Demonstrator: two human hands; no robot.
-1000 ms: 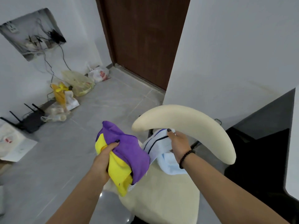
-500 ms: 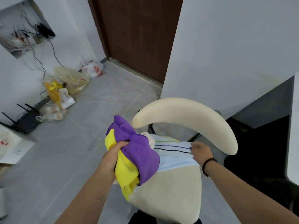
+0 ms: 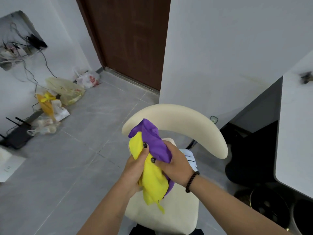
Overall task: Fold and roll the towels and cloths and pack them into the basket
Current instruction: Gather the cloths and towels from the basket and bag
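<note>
A yellow cloth [image 3: 153,184] and a purple cloth [image 3: 155,141] are bunched together above a cream chair's seat [image 3: 177,212]. My left hand [image 3: 135,168] grips the bundle from the left, thumb on the yellow cloth. From the right, my right hand [image 3: 176,164] clasps the purple cloth. A white cloth with dark stripes [image 3: 190,157] lies on the seat behind my right wrist, mostly hidden. No basket is in view.
The chair's curved cream backrest [image 3: 186,119] arcs just beyond my hands. A white table [image 3: 296,133] stands at the right with dark round objects [image 3: 269,206] beneath it. Plastic bags [image 3: 67,89] and a black router [image 3: 17,138] lie by the left wall.
My right hand let go of the striped white cloth, which now rests on the seat, and moved left onto the purple and yellow bundle. The bundle shifted right, over the chair.
</note>
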